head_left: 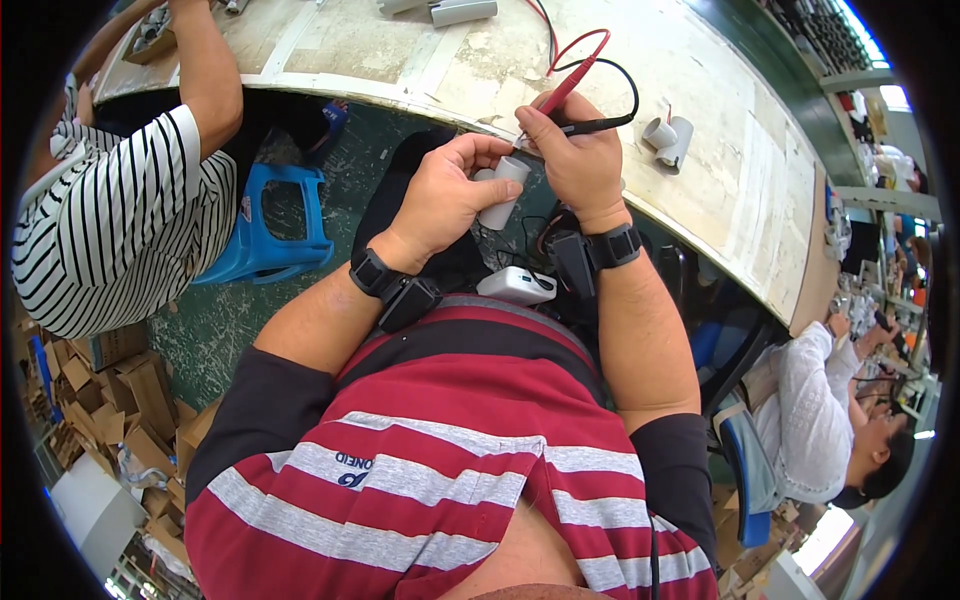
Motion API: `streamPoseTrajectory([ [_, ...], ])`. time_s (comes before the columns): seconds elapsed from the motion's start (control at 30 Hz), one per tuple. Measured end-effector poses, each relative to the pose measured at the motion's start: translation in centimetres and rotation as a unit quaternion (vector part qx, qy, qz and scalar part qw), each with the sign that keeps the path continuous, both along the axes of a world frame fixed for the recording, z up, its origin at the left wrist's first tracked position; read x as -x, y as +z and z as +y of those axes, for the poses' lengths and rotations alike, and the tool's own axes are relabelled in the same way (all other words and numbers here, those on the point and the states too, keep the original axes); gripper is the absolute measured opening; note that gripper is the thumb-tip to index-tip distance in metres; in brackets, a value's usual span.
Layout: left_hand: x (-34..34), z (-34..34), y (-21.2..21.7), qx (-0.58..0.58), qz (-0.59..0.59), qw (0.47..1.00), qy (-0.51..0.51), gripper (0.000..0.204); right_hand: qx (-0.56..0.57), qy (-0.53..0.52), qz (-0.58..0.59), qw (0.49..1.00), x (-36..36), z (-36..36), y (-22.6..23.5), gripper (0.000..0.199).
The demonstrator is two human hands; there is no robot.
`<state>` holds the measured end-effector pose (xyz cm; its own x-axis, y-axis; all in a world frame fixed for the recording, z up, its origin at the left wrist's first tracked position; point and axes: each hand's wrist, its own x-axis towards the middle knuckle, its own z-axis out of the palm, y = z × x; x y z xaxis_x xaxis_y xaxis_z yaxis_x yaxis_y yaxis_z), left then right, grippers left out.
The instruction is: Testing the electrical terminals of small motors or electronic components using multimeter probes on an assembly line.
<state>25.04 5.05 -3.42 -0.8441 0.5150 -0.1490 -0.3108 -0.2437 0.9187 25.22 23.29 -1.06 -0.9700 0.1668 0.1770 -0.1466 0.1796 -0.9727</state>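
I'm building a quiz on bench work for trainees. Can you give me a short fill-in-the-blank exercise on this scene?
1. The left hand holds a small ____ cylinder.
2. The right hand grips two probes, one black and one ____.
3. Two more cylinders lie on the ____.
4. The stool beside the person in the striped shirt is ____.

Missing words: white; red; workbench; blue

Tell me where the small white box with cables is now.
The small white box lies on the person's lap, low centre, between both wrists, just below the grey cylinder in the left hand.
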Motion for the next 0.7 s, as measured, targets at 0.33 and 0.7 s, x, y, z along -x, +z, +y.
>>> streamPoseTrajectory([
  [0.33, 0.06, -0.07, -0.22, -0.002, -0.001, 1.000, -0.001, 0.041, -0.014, 0.007, 0.005, 1.000, -0.03, 0.03, 0.15, 0.016],
  [0.7, 0.08, 0.05, -0.31, 0.010, 0.001, 1.000, -0.004, 0.041, -0.016, 0.008, 0.003, 1.000, 0.00, 0.09, 0.26, 0.016],
])
